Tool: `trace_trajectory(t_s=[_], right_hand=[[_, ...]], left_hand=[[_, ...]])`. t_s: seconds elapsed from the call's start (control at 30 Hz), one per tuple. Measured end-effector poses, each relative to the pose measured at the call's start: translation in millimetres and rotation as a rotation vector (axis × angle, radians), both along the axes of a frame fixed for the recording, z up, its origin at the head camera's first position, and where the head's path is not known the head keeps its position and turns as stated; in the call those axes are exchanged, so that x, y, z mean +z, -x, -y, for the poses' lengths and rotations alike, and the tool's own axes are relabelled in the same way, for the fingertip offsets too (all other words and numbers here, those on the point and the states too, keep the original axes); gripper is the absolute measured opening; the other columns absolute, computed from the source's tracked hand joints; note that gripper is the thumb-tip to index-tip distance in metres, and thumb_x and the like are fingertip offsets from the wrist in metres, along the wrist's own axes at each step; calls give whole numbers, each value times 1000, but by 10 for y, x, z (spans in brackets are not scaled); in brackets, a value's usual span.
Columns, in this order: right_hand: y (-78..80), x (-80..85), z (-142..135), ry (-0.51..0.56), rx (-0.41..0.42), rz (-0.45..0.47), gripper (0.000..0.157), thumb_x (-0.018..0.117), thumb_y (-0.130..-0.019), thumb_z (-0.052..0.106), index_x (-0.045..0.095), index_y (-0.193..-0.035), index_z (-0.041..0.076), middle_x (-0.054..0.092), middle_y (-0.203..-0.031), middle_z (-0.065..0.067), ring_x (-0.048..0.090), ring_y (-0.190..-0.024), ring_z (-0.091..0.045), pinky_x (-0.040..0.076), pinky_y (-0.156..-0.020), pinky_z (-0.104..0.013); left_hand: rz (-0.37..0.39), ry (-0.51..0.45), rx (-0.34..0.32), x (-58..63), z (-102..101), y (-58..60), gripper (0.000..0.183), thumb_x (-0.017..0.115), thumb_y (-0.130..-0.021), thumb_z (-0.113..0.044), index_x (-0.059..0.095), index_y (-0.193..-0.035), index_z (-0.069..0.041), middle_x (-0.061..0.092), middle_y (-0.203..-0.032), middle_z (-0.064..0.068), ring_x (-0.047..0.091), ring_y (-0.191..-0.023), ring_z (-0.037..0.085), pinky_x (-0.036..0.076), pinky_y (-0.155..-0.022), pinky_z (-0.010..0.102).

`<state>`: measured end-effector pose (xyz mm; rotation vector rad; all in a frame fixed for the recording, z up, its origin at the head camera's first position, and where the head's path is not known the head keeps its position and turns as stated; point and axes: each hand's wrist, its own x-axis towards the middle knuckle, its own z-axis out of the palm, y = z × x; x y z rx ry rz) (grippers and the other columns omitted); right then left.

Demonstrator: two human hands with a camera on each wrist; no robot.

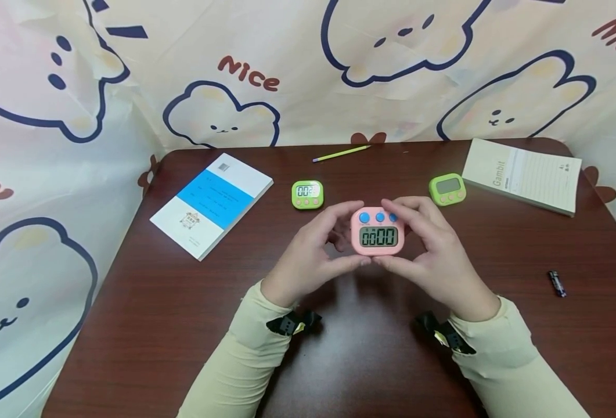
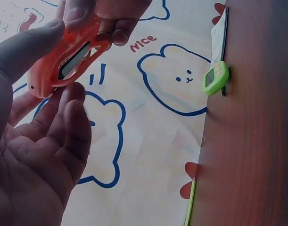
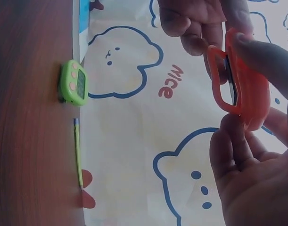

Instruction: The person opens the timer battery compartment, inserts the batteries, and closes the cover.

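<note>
Both hands hold a pink digital timer (image 1: 378, 231) up over the table, its screen reading zeros below a row of blue buttons. My left hand (image 1: 313, 252) pinches its left side, thumb at the bottom edge and index finger at the top. On the other side my right hand (image 1: 433, 249) grips it the same way, with the index fingertip beside the rightmost blue button. From the left wrist, the timer (image 2: 70, 61) shows a stand-like loop on its back; the right wrist view has that loop on the timer (image 3: 250, 84) too.
Behind the hands sit a green timer (image 1: 308, 194) with digits showing and another green timer (image 1: 447, 190) with a blank screen. A pencil (image 1: 341, 154) lies at the back edge. Books flank them: a blue-and-white book (image 1: 212, 204) and a cream book (image 1: 522, 176). A battery (image 1: 557, 284) lies right.
</note>
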<state>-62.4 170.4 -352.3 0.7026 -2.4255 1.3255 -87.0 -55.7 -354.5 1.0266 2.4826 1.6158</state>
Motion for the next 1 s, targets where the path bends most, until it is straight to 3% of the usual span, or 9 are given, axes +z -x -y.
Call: trace_trajectory(t_s=[0.13, 0.3, 0.5, 0.73, 1.0], right_hand=[[4, -5, -5, 4, 2, -34, 84, 91, -64, -7, 57, -140, 6, 53, -130, -10, 52, -104, -12, 47, -83, -13], [12, -13, 2, 3, -1, -77, 82, 91, -65, -6, 58, -139, 6, 54, -131, -11, 53, -103, -13, 46, -82, -13], [20, -20, 15, 0, 1, -79, 80, 91, -66, -6, 59, -138, 5, 54, -132, -10, 54, -109, -14, 47, -86, -12], [29, -25, -8, -31, -9, -64, 83, 92, -65, -5, 57, -140, 6, 55, -133, -9, 54, -107, -14, 48, -86, -14], [43, -29, -30, -29, -2, -68, 85, 92, -66, -4, 55, -142, 8, 55, -133, -9, 55, -106, -14, 49, -85, -16]], left_hand=[[13, -40, -14, -22, -19, 7, 77, 85, -81, -8, 44, -145, -9, 60, -113, 1, 58, -81, 9, 57, -70, 29], [49, -99, -34, -48, -38, 13, 76, 83, -82, -5, 43, -146, -9, 61, -121, 4, 64, -88, 9, 59, -79, 27], [43, -74, -4, -52, -40, 16, 76, 84, -81, -7, 43, -144, -7, 61, -124, 4, 63, -95, 10, 59, -83, 32], [67, -86, -6, -75, -39, 26, 74, 83, -82, -6, 43, -144, -7, 60, -125, 4, 64, -100, 11, 57, -87, 29], [84, -103, 2, -104, -44, 41, 73, 82, -83, -6, 45, -145, -11, 62, -115, 3, 63, -97, 11, 58, -85, 31]])
